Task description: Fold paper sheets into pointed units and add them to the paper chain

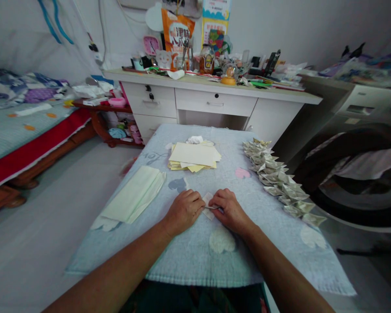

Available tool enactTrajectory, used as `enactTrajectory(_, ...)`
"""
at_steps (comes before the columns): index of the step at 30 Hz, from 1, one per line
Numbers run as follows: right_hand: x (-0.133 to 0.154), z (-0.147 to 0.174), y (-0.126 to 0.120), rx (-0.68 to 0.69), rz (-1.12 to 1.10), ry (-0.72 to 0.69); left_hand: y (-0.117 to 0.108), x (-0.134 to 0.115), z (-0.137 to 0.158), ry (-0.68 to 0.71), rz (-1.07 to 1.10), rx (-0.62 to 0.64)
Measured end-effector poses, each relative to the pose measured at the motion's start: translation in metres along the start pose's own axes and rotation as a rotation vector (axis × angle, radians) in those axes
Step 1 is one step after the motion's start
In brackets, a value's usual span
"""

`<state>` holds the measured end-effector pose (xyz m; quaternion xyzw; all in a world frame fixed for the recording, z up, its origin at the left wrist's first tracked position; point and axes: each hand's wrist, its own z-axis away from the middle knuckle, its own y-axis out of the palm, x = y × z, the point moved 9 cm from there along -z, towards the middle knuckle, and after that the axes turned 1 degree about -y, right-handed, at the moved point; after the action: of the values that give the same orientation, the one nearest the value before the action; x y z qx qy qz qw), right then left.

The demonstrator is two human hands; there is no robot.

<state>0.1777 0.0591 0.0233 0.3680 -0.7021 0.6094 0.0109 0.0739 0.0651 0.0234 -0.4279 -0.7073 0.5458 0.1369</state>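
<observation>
1 paper (208, 198) pt.-hidden by L hand (184, 211) & R hand (230, 209).

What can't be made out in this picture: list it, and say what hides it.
All in the head view:
Small paper: the gripped parts, covered by fingers of the left hand and right hand.
Paper stack: most of the lower sheets, under the top ones.
Folded paper pieces: their exact number, since they overlap.
Washing machine: its right side, cut off by the picture's edge.
</observation>
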Motion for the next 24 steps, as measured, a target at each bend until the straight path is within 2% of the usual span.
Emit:
enactTrajectory(5, -0.002, -0.002, 0.003, 0.042, 0.021, 0.026, 0.000, 0.008, 0.000, -0.088, 0.051, 0.029)
enactTrajectory(14, -0.014, -0.002, 0.001, 0.037, 0.044, 0.167, 0.002, 0.023, -0.002, -0.209, 0.224, 0.060)
enactTrajectory(24, -0.036, 0.005, -0.007, 0.017, 0.055, 0.306, 0.002, 0.024, -0.004, -0.267, 0.175, 0.063)
